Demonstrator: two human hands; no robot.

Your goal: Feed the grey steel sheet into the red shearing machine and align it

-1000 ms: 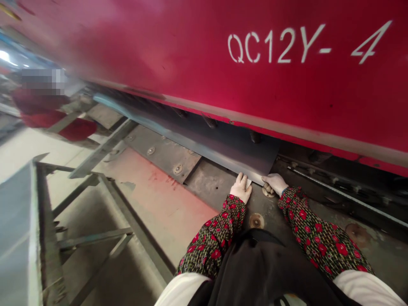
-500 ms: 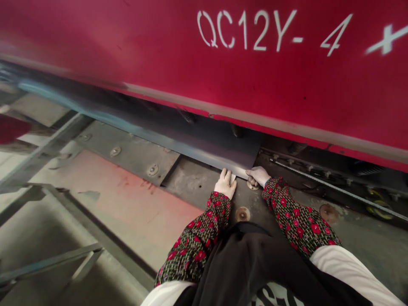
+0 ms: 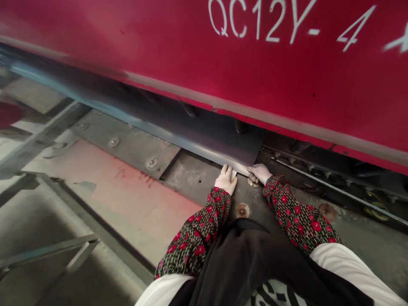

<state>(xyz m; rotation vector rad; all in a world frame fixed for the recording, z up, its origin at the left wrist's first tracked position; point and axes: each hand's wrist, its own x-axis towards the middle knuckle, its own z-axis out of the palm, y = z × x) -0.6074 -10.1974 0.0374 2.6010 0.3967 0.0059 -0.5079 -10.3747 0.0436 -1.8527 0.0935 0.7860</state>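
1. Main thing here: a thin steel sheet [image 3: 204, 146], lying flat and low under the long lower edge of a big red sheet-metal shear [image 3: 191, 55], with "QC12Y-4" stencilled in white on the front. Near corner poking out toward the wearer.
2. Left hand [image 3: 226, 179] in a white glove: open, fingers a bit spread, resting right at the sheet's near edge. Not a pinch, as far as I can see.
3. Right hand [image 3: 259, 173], gloved too: fingers pressed together against the sheet's corner. Thumb hard to make out, so no telling whether that's a real pinch.
4. Tiny white patch [image 3: 234, 174] just beside the left fingertips, on the sheet's edge. Paper or glare? No clue.
5. Right under the right hand, a round bolt plate [image 3: 253, 182]. Another one [image 3: 242, 210] sits on the grey steel bed [image 3: 197, 180] between the forearms.
6. Coil springs [image 3: 239, 126] hanging below the shear, just behind the sheet.
7. Sleeves [image 3: 296, 212] dark with red flowers, plus a black apron [image 3: 242, 259] across the lap.
8. Off to the left, a steel-bar rack [image 3: 54, 250] beside a red-stained floor patch [image 3: 127, 191]. Red blur [image 3: 9, 114] at the far edge, too smeared to make out.
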